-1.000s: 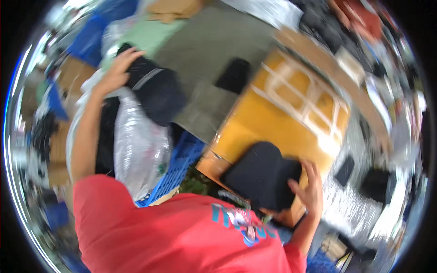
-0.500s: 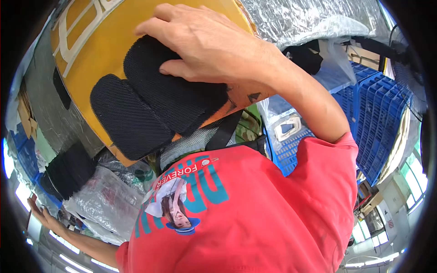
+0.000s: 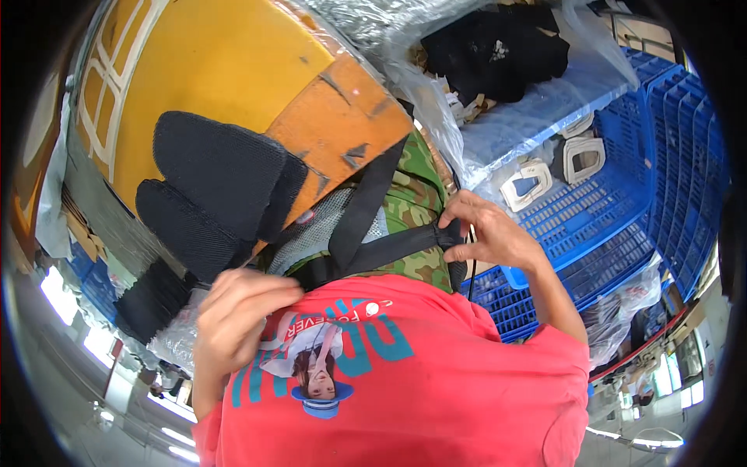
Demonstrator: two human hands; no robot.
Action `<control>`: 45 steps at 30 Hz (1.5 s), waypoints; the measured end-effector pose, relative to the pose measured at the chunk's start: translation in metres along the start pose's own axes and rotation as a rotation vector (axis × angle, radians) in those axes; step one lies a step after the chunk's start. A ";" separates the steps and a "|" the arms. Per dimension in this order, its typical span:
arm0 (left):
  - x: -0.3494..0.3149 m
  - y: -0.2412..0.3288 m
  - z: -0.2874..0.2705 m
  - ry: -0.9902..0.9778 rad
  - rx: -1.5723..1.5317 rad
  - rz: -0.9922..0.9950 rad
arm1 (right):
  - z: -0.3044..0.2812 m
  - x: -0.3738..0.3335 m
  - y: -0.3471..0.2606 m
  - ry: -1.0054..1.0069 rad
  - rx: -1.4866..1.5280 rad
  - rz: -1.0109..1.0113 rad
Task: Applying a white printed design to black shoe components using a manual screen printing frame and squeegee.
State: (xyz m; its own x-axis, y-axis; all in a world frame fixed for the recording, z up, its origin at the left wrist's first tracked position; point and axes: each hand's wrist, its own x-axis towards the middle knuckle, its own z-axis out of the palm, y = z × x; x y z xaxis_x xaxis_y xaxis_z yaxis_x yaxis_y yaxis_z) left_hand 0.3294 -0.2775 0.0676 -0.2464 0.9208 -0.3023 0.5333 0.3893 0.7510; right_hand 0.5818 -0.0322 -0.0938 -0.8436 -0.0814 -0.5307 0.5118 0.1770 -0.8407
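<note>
1. At far left, beyond the board's near-left end, a black bundle (image 3: 152,300) with a ragged, layered-looking surface is seen beside crumpled clear plastic.
2. Along the board's left edge, white strips (image 3: 122,82) are laid flat in rounded, frame-like outlines.
3. Black pads (image 3: 218,175) are stacked, overlapping, at the near-left part of the board, partly over its near edge. Their ends are rounded, their faces finely ribbed.
4. The left hand (image 3: 233,315) is held just below the pads, in front of the red shirt (image 3: 467,373). Its fingers are bent and kept close together, with the tips near the strap's left end; whether anything is gripped cannot be told.
5. The board (image 3: 249,62) is smooth and yellow, with an orange, dark-scuffed band toward its near-right corner.
6. Below the near edge, a flat black strap (image 3: 393,247) is stretched across camouflage cloth (image 3: 420,179) and met by a second black band. Grey mesh (image 3: 311,237) is shown to the left.
7. The strap's right end is held by the right hand (image 3: 494,233), thumb and fingers partly parted around it.
8. At right, white rings (image 3: 510,189) are carried near the left edge of a blue lattice crate (image 3: 576,198). Above, rumpled black cloth (image 3: 498,50) is seen with clear plastic sheeting (image 3: 537,132).
</note>
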 end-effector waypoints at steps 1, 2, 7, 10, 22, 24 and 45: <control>0.017 0.002 0.009 -0.083 -0.088 0.028 | 0.006 0.001 0.007 -0.018 0.079 0.011; 0.034 0.003 0.021 -0.162 -0.126 0.033 | 0.009 0.004 0.012 -0.007 0.092 0.005; 0.081 0.001 0.089 -0.501 -0.059 0.188 | 0.011 0.009 0.032 0.004 0.360 0.042; 0.100 0.004 0.111 -0.581 0.059 0.179 | 0.009 0.004 0.059 -0.105 0.399 0.053; 0.104 0.010 0.116 -0.513 -0.019 -0.038 | 0.004 0.009 0.015 0.362 0.217 -0.303; 0.103 0.013 0.103 -0.468 -0.177 -0.154 | -0.003 0.018 0.005 0.386 0.169 -0.378; 0.035 -0.002 0.078 -0.147 -0.112 -0.445 | -0.007 0.092 -0.054 0.037 -0.227 -0.586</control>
State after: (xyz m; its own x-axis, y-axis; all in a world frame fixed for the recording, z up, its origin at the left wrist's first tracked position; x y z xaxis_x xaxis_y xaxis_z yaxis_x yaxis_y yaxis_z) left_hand 0.3833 -0.2442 0.0099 -0.3090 0.6624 -0.6824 0.3097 0.7485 0.5864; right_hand 0.4757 -0.0426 -0.0965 -0.9807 -0.1949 0.0187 -0.0811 0.3171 -0.9449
